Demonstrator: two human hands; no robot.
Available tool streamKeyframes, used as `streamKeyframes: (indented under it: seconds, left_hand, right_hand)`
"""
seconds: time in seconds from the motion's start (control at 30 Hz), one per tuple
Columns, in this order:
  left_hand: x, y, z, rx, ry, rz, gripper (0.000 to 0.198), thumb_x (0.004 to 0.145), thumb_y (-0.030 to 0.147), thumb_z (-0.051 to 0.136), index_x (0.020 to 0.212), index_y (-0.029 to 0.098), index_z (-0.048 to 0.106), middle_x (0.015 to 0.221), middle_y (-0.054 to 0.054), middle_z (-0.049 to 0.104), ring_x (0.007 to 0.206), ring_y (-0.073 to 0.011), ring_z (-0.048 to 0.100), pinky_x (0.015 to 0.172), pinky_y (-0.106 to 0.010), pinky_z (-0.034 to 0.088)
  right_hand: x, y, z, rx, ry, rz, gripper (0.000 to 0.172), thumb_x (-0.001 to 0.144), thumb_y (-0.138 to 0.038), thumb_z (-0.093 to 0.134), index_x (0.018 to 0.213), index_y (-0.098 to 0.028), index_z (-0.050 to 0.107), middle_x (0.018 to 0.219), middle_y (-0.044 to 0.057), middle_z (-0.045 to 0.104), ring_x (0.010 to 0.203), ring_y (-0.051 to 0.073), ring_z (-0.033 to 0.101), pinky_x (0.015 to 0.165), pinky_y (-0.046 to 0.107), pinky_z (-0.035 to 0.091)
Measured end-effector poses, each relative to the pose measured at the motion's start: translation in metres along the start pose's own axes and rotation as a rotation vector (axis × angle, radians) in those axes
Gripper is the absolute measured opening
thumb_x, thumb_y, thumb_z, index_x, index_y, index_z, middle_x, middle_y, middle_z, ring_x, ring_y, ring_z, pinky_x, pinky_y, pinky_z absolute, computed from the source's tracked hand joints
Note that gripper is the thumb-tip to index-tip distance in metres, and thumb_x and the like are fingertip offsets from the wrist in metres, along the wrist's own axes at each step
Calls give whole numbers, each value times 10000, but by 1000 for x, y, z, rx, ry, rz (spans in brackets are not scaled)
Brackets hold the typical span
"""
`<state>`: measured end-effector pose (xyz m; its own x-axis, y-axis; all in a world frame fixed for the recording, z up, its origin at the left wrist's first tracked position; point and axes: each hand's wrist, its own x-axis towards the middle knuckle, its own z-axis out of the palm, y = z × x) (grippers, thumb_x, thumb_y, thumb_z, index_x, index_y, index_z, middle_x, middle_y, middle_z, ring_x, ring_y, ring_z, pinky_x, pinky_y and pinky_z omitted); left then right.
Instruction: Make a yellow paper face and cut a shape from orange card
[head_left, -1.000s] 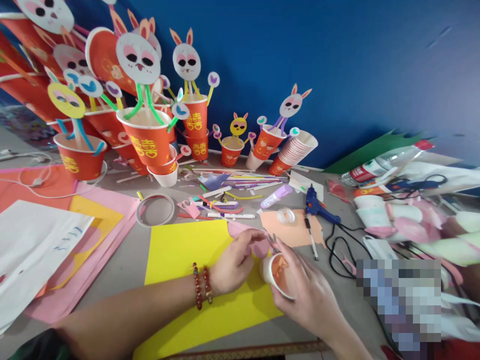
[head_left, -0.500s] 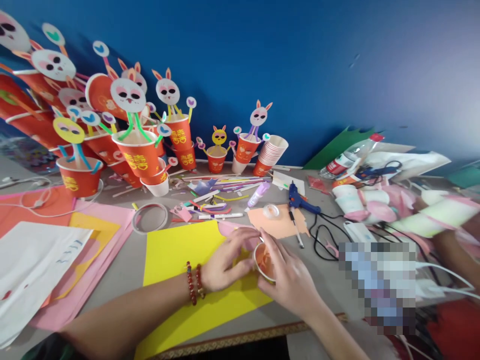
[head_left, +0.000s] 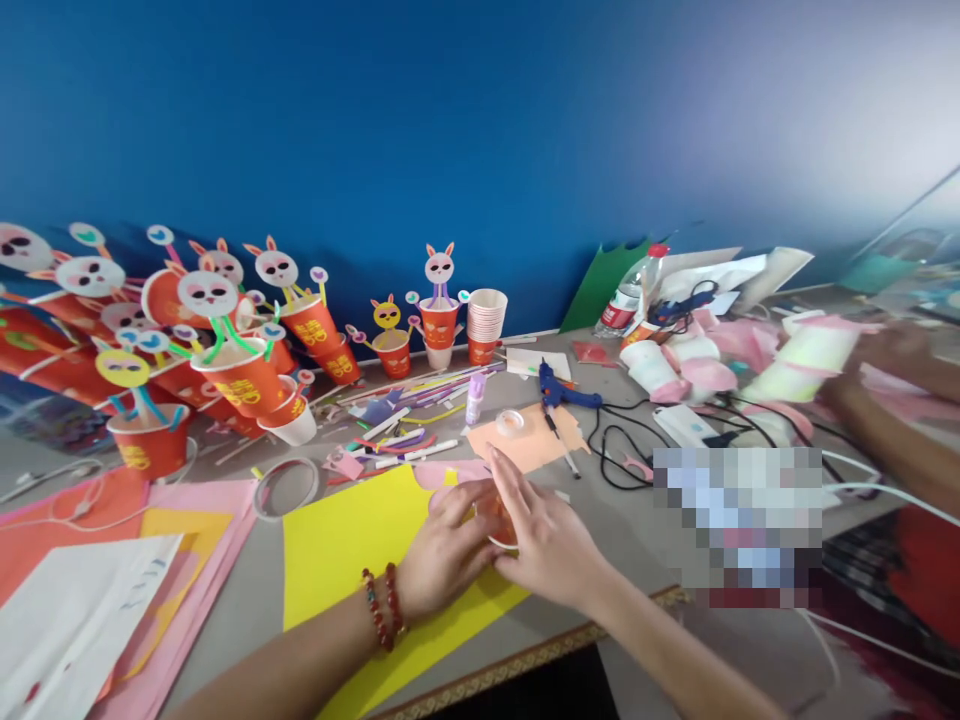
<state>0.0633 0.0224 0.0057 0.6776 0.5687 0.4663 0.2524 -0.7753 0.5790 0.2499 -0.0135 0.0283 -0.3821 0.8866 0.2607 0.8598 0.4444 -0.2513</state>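
Left hand (head_left: 450, 545): fingers bent over the mouth of the cup (head_left: 502, 530); whether they pinch anything is hidden.
Right hand (head_left: 551, 550): curled about the cup's side, holding it, forefinger extended.
Cup position: between both hands, mouth up, orange inside, over the right part of the yellow sheet (head_left: 345, 550); contact with the sheet cannot be told.
Left wrist: two beaded bracelets (head_left: 381, 615).
Beyond the hands: peach paper (head_left: 525, 445) bearing a clear tape roll (head_left: 510, 422); pen (head_left: 564, 448) and glue gun (head_left: 564, 390) at its right.
Left of sheet: grey ring (head_left: 259, 495) on the tabletop (head_left: 615, 535).
By the blue wall (head_left: 450, 120): rabbit-topped cups (head_left: 240, 385), nested cup stack (head_left: 487, 325), bottle (head_left: 622, 305).
Far right: another person's arm (head_left: 877, 430).
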Motion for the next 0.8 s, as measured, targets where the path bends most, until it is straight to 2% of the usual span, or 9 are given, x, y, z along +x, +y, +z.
streamKeyframes:
  seconds: [0.07,0.13,0.37,0.47,0.57,0.6,0.67,0.73,0.8]
  left_hand:
    - [1,0,-1,49,-29,24,197,971,237,511,1145,235,603,1401,-112,498,1296,-263,462,1052,-440,413]
    - [2,0,0,71,-54,45,215,977,226,493,1165,237,598,1406,-112,503,1306,-265,461,1061,-448,411]
    - [-1,-5,6,162,-117,2,518,985,244,455,1479,223,301,1535,-196,324,1438,-320,299,1092,-514,396]
    - [-2,-5,5,173,-158,-15,555,975,232,468,1493,212,268,1538,-202,313,1455,-319,266,1107,-518,385]
    - [0,-2,2,173,-175,-23,540,963,185,466,1473,200,290,1548,-205,289,1451,-303,280,1113,-512,386]
    - [0,-1,1,172,-178,-22,512,958,162,458,1451,201,322,1556,-200,277,1448,-298,290,1113,-510,387]
    - [2,0,0,174,-179,-10,452,943,117,439,1384,206,401,1567,-183,267,1439,-294,309,1107,-512,394]
    - [2,0,-1,173,-177,1,426,922,83,432,1328,208,449,1567,-169,276,1429,-297,328,1095,-514,408]
    - [2,-1,-1,166,-177,6,430,908,70,434,1314,212,458,1566,-162,283,1423,-300,340,1085,-512,419]
  right_hand:
    - [1,0,-2,13,-6,-15,1051,712,-164,571,1562,-142,-46,1578,195,282,1333,326,464,947,431,515]
    - [2,1,-4,44,-21,-24,1068,703,-165,578,1562,-155,-54,1580,189,281,1329,323,466,968,433,499]
    - [4,4,-6,161,-55,-42,1125,693,-170,644,1564,-218,-66,1617,190,155,1279,352,513,973,464,479]
    - [5,9,-14,255,-75,-94,1170,702,-196,698,1562,-220,-95,1623,179,134,1336,347,460,997,447,470]
    - [4,25,-31,394,-97,-154,1168,732,-327,763,1572,-201,-39,1617,164,174,1391,318,396,1014,373,468]
    - [3,33,-36,424,-75,-137,1094,766,-383,749,1575,-208,33,1603,154,235,1380,307,417,1019,360,465]
    - [0,54,-43,442,27,-6,848,863,-425,660,1550,-237,200,1542,127,386,1303,276,515,1006,346,473]
    - [-4,78,-45,410,154,184,574,938,-398,563,1462,-250,382,1415,102,550,1112,226,651,917,316,518]
    - [-8,101,-42,285,248,356,408,955,-364,528,1339,-227,513,1292,97,638,914,196,706,820,299,536]
